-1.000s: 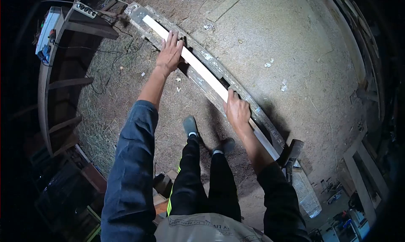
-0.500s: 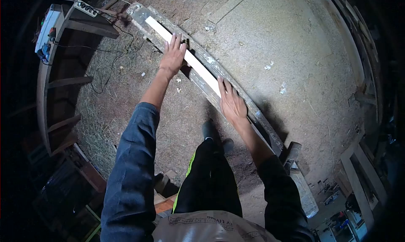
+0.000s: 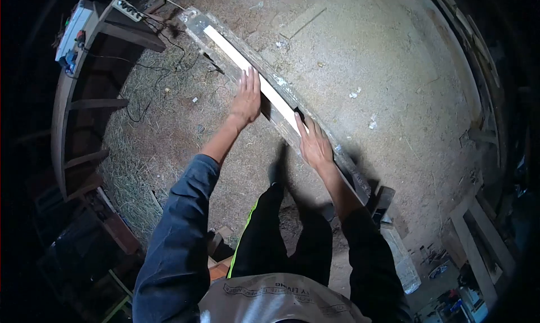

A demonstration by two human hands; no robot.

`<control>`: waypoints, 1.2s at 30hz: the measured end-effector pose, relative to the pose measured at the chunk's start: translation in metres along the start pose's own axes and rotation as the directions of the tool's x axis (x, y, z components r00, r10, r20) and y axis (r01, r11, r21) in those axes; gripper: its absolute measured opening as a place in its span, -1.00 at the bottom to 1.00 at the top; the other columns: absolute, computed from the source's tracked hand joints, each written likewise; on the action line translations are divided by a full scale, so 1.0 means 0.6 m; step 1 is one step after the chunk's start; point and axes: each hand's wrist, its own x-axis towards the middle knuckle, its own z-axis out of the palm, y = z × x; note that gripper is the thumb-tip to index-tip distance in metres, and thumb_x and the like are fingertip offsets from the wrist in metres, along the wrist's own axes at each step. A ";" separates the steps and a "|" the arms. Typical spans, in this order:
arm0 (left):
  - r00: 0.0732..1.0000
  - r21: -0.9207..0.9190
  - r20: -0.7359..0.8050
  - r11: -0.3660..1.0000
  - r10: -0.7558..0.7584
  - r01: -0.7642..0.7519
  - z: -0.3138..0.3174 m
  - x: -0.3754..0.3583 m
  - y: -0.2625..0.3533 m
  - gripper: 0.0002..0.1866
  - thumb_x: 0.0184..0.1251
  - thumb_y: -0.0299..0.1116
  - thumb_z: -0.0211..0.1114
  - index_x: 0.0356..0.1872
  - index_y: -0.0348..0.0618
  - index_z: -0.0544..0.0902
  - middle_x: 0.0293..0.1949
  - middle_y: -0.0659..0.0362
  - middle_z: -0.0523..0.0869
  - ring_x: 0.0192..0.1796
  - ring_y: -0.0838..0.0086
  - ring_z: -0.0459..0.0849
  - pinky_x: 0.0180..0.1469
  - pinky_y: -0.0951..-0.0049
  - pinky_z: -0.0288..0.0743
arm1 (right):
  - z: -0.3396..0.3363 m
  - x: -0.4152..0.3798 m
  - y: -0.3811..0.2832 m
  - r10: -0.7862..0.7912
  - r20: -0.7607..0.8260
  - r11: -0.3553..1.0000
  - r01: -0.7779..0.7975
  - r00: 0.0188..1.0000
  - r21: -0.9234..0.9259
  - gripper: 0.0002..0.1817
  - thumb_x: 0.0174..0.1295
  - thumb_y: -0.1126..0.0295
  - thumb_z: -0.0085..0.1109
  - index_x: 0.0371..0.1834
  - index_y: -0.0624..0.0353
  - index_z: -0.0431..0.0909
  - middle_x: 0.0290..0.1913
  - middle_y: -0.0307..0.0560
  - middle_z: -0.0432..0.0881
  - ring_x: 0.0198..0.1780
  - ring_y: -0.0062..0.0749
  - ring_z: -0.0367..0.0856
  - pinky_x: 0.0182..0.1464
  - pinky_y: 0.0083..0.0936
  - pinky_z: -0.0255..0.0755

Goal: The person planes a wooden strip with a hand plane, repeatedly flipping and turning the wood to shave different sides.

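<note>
A long pale wooden strip (image 3: 274, 99) lies lengthwise on a weathered wooden beam (image 3: 197, 26), which runs diagonally from upper left to lower right. My left hand (image 3: 246, 104) rests its outstretched fingers along the near edge of the strip, about midway. Lower down, my right hand (image 3: 316, 147) lies over the strip near its visible lower part, fingers stretched out and covering what is beneath. Beside the right fingertips is a small dark patch that I cannot make out.
A power strip (image 3: 127, 10) with cables sits on a curved timber frame (image 3: 63, 120) at the left, near a blue-and-white case (image 3: 73, 33). Shavings cover the floor (image 3: 365, 70). A board (image 3: 401, 258) lies at lower right, and a wooden frame (image 3: 475, 244) stands further right.
My left hand has slid down along the strip, closer to my right hand. My right hand has shifted only slightly. My legs are further apart, and the view has moved a little.
</note>
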 end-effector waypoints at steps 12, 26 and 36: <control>0.998 -0.312 0.060 0.950 -0.007 0.025 -0.014 -0.220 0.265 -0.14 0.31 -0.44 0.14 0.59 -0.35 -0.07 0.61 -0.22 -0.01 0.66 -0.08 -0.08 0.62 -0.09 -0.08 | -0.072 -0.178 0.101 -0.078 0.052 0.989 0.071 0.996 0.126 -0.05 0.33 0.16 0.22 0.68 0.07 -0.13 0.65 0.23 -0.06 0.65 0.11 -0.06 0.62 0.07 -0.11; 0.971 -0.608 -0.020 0.773 -0.239 0.178 -0.015 -0.413 0.658 -0.18 0.43 -0.31 0.22 0.59 -0.27 0.00 0.54 -0.26 0.14 0.59 -0.13 0.10 0.61 -0.11 -0.05 | -0.069 -0.434 0.256 -0.132 0.030 0.980 0.126 0.991 0.152 -0.17 0.39 0.22 0.13 0.63 0.24 -0.04 0.57 0.33 0.12 0.59 0.20 0.08 0.59 0.03 -0.02; 0.924 -0.718 0.040 0.632 -0.381 0.292 -0.007 -0.488 0.806 -0.39 0.34 -0.27 0.31 0.37 -0.29 0.39 0.15 -0.12 0.55 0.26 0.00 0.47 0.39 0.07 0.34 | -0.020 -0.597 0.338 -0.100 0.047 0.992 0.096 0.994 0.079 -0.20 0.40 0.26 0.14 0.62 0.27 0.01 0.60 0.28 0.11 0.61 0.17 0.05 0.61 -0.04 -0.05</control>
